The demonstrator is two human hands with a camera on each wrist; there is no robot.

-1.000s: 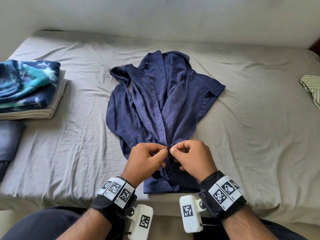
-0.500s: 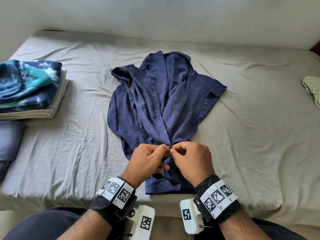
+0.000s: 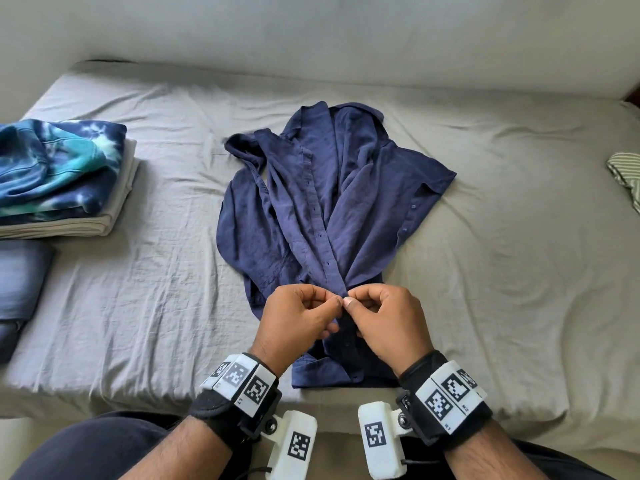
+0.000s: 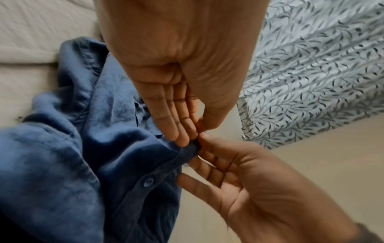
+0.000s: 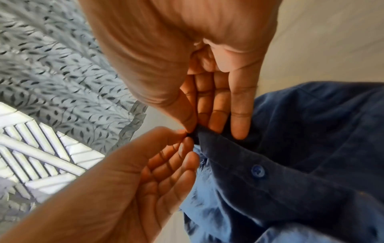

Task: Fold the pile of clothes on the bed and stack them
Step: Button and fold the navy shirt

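A dark blue shirt (image 3: 322, 209) lies spread on the bed (image 3: 502, 271), collar at the far end. The left hand (image 3: 298, 320) and right hand (image 3: 388, 323) meet, knuckles up, low on its front edge. Each pinches the cloth with curled fingers and thumb. A folded stack (image 3: 62, 174) sits at the left.

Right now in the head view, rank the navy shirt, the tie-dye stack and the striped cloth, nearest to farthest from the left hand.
1. navy shirt, pinched by the left hand, centre.
2. tie-dye stack, far left.
3. striped cloth, right edge.
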